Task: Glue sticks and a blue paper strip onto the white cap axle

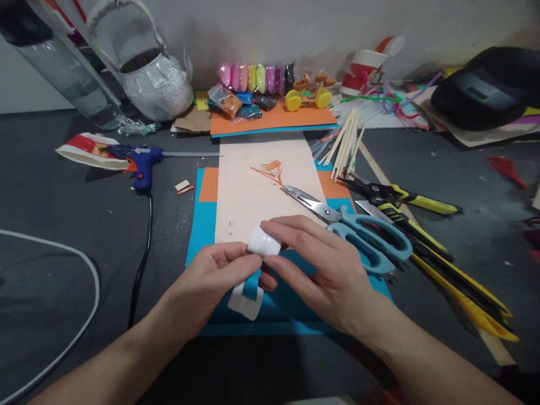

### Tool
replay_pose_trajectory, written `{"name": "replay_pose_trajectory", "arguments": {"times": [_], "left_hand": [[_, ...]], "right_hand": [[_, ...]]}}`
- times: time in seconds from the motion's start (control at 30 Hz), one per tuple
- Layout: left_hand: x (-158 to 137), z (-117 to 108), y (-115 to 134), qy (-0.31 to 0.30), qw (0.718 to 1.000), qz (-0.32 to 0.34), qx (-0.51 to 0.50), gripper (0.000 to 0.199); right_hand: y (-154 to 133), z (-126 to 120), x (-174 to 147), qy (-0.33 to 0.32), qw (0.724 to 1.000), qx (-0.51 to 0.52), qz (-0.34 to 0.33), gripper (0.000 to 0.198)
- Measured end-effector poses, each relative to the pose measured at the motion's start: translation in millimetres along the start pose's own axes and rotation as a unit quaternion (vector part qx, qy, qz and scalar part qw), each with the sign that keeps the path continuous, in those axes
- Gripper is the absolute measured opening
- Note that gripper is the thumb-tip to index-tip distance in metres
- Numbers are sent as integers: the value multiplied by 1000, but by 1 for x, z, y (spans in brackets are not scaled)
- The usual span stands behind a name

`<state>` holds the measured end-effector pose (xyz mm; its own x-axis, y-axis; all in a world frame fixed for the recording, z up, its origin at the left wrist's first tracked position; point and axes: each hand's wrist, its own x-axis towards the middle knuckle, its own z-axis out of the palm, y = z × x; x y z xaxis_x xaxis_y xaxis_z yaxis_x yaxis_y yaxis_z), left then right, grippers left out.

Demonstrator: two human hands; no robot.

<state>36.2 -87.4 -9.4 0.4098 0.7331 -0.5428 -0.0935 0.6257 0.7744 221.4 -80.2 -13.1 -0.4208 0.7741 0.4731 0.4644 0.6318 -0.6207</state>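
Observation:
Between my hands is a small craft piece with a glossy white roll [265,241] at its upper end. A blue strip [252,286] runs down from there to a second white rounded part [244,305] at the bottom. My left hand [219,269] pinches the piece near its middle, thumb on the front. The fingers of my right hand [323,264] are closed on the upper white roll from the right; some fingertips are hidden. Just beyond my right hand lie light-blue-handled scissors [373,239], blades over a pale sheet [257,202] with orange scraps [273,166].
A blue glue gun [143,166] with a black cord lies left. Pliers [405,198], a yellow utility knife [459,281] and wooden sticks [343,143] are at right. Clay packets [257,79], a water bottle [70,70], a white basket [156,84] and a black cap [485,84] stand behind.

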Motion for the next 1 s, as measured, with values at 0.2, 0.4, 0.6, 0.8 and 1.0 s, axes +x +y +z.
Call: {"name": "replay_pose_trajectory", "arguments": {"times": [0.2, 0.4, 0.6, 0.8, 1.0], "left_hand": [[2, -2, -4, 7, 1000, 5, -1, 19], [2, -2, -4, 12, 999, 27, 34, 23], [1, -1, -6, 16, 999, 26, 23, 16], [5, 1, -4, 33, 999, 30, 11, 20], [2, 1, 3, -8, 999, 46, 0, 29]], "right_hand": [[1, 1, 0, 0, 1000, -5, -13, 25], [1, 1, 0, -7, 1000, -6, -7, 24], [2, 1, 0, -11, 1000, -5, -11, 25], [0, 2, 0, -18, 1000, -22, -7, 27], [1, 1, -1, 1, 999, -39, -20, 27]]}}
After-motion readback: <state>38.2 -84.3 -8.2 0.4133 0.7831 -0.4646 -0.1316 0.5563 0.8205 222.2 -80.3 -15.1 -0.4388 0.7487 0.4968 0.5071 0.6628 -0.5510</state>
